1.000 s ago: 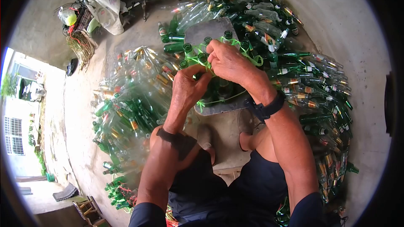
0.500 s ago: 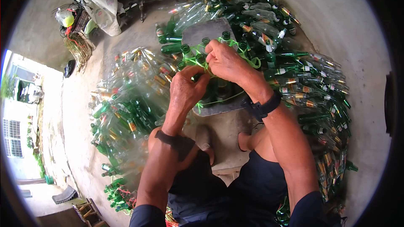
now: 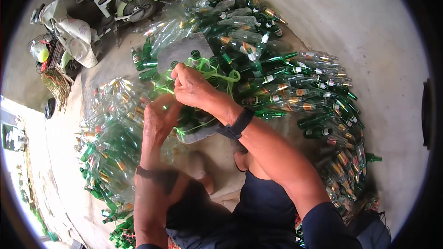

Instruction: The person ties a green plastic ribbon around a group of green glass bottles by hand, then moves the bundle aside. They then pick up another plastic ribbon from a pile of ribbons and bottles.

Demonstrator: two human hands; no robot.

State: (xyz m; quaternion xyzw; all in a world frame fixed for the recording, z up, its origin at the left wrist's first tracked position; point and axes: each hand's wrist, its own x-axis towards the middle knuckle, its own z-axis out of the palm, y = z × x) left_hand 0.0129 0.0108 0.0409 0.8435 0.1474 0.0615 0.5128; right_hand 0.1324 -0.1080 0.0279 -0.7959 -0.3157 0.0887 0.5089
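Note:
Several green bottles (image 3: 195, 55) stand upright in a cluster on a dark board (image 3: 177, 49), with bright green plastic strap (image 3: 226, 76) running around and between their necks. My right hand (image 3: 191, 85) is over the cluster, its fingers closed on the strap near the bottle necks. Lower left of it, my left hand (image 3: 161, 113) has thumb and fingers pinched together at the cluster's near left edge; what lies in them is hidden. A loose loop of strap hangs on the right side. A green strap end shows below my hands.
Loose bottles lie heaped on the left (image 3: 115, 133) and on the right (image 3: 295, 92). A scooter (image 3: 136, 6) and a white sack (image 3: 74, 32) are at the upper left. A bare wall (image 3: 369, 41) runs along the right.
The view has swung, so the bottles and both hands sit further left and lower in the picture. Both hands stay at the cluster in nearly the same pose.

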